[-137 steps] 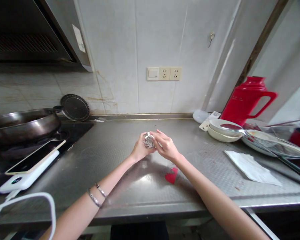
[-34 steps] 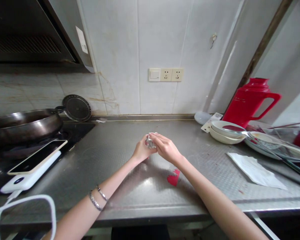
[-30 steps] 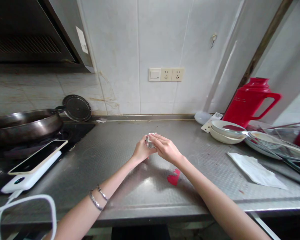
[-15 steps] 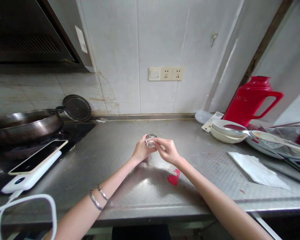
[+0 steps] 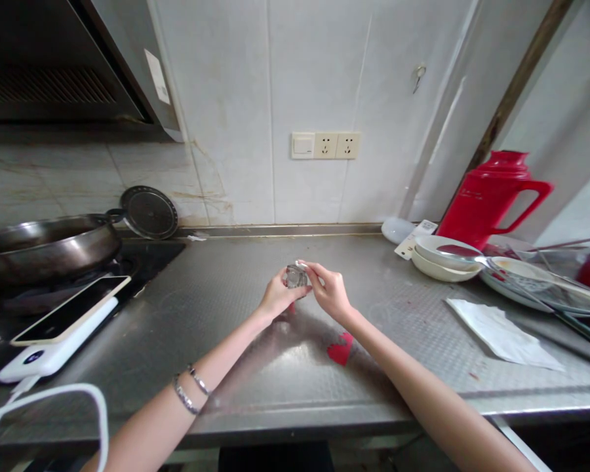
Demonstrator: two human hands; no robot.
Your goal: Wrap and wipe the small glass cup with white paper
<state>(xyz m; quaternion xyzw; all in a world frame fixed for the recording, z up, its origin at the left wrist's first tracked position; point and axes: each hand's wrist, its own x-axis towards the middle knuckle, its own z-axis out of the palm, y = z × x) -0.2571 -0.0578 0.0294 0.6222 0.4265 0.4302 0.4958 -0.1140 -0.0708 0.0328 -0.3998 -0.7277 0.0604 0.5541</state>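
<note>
A small round glass-like vessel (image 5: 296,276), grey and shiny with its round top facing me, is wrapped in the fingers of my left hand (image 5: 275,296) above the middle of the counter. My right hand (image 5: 332,288) has its fingers pinched at the far right rim of the vessel. A tiny white bit shows at those fingertips; whether it is a held thing or a nail is unclear. Below my hands a torn red scrap (image 5: 340,349) lies on the steel counter (image 5: 246,393). Something reddish shows just under my left hand, mostly hidden.
Left, a steel pan (image 5: 54,252) sits on the hob, with a phone (image 5: 71,311) on a white power bank (image 5: 59,347) and its cable nearer me. Right stand a red thermos flask (image 5: 486,196), stacked bowls (image 5: 447,262), plates with utensils (image 5: 535,282) and a folded white tissue (image 5: 504,334).
My right fingers have moved from over the vessel's top up to its far rim, so the round top now shows. My left hand keeps its hold; the view shifts slightly.
</note>
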